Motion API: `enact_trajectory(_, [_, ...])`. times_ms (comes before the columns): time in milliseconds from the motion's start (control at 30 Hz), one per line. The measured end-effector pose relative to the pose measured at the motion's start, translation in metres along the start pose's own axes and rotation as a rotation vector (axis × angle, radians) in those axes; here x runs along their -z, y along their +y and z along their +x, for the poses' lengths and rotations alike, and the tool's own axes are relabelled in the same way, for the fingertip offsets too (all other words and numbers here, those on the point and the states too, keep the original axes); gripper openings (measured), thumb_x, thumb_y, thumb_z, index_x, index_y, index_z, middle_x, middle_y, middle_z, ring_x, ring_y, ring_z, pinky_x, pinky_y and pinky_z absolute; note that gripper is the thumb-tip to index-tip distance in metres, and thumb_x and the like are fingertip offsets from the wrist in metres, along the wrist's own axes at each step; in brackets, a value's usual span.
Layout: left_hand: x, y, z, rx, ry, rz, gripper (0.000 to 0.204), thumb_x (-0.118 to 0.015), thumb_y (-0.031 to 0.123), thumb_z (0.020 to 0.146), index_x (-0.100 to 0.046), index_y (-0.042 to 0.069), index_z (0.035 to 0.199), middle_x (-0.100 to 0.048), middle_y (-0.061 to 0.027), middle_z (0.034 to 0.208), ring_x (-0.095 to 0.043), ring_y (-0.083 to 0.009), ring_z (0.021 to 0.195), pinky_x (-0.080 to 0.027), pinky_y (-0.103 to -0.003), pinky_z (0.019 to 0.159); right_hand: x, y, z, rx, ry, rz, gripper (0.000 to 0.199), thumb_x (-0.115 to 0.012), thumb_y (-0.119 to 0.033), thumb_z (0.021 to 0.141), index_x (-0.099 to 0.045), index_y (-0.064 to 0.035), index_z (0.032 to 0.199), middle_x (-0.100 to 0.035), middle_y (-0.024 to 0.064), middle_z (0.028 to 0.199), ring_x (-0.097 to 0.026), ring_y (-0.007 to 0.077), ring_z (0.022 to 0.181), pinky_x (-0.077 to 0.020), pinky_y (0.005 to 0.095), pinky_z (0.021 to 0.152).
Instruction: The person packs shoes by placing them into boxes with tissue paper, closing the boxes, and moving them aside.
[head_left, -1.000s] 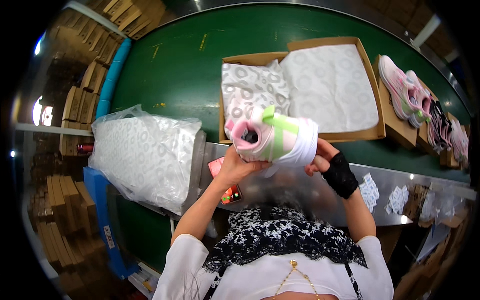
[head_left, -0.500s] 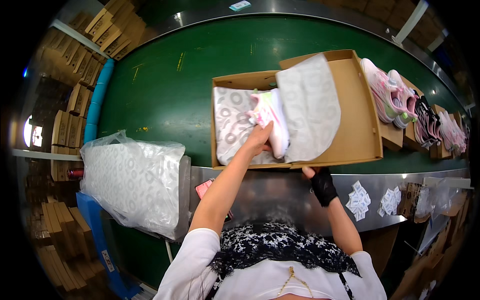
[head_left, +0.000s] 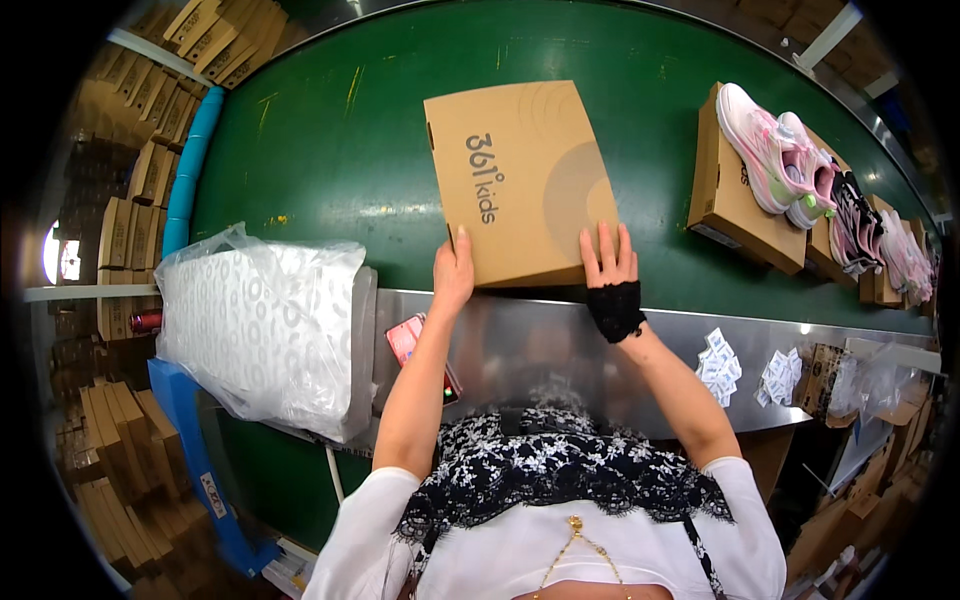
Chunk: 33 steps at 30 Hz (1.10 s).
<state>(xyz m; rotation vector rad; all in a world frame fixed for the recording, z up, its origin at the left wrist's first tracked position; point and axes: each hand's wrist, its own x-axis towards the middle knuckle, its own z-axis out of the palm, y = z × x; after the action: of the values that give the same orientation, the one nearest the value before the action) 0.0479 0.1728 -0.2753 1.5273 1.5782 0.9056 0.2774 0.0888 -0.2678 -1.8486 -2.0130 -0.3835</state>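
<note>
A brown cardboard shoebox [head_left: 520, 190] with its lid down lies slightly turned on the green belt in front of me. My left hand [head_left: 454, 272] grips its near left corner, thumb up on the lid and the other fingers mostly hidden at the side. Over the near right corner, my right hand [head_left: 612, 272], in a black fingerless glove, rests stretched, slightly spread fingers on the lid. The shoe and patterned paper inside the box are now out of sight.
Pink-and-white sneakers [head_left: 775, 150] sit on a shoebox at the right, with more pairs beyond. Patterned paper sheets in a plastic bag [head_left: 265, 330] lie at the left. Small white packets [head_left: 718, 370] and a phone [head_left: 425, 360] are on the metal edge [head_left: 520, 345].
The box was open with a shoe on patterned paper inside; its lid is now down. My left hand has let go of the shoe, and both hands have come onto the box.
</note>
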Motion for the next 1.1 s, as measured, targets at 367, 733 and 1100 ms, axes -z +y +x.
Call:
enact_trajectory(367, [0.039,0.053,0.002,0.698,-0.408,-0.898,0.056,-0.05,0.048,0.075,-0.046,0.009,0.115,-0.053,-0.0068,0.108,-0.05,-0.0204,0.099,-0.039,-0.042,0.082,0.088,-0.007,0.04,0.071,-0.05,-0.029,0.041,-0.046,-0.006,0.074,-0.048,-0.0071,0.115,-0.045,0.0172,0.12,-0.041,0.0383,0.11,-0.0451,0.0408,0.075])
enact_trajectory(733, [0.029,0.035,-0.149,0.523,-0.61,-0.765,0.062,-0.059,0.032,0.075,-0.036,0.0,0.123,-0.047,-0.0101,0.118,-0.045,-0.0187,0.108,-0.036,-0.031,0.091,0.139,0.016,0.021,0.212,-0.121,0.363,0.05,-0.066,-0.028,0.071,-0.047,-0.0066,0.111,-0.049,0.0155,0.11,-0.048,0.0317,0.099,-0.0383,0.0403,0.084])
enact_trajectory(1100, [0.011,0.038,-0.178,0.488,-0.596,-0.878,0.07,-0.056,0.025,0.075,-0.022,0.004,0.133,-0.044,-0.0133,0.121,-0.047,-0.0209,0.106,-0.039,-0.03,0.086,0.008,-0.02,0.12,-0.205,-0.632,0.377,0.054,-0.042,-0.051,0.078,-0.064,-0.0022,0.071,-0.061,0.0164,0.08,-0.059,0.0297,0.079,-0.0448,0.0363,0.074])
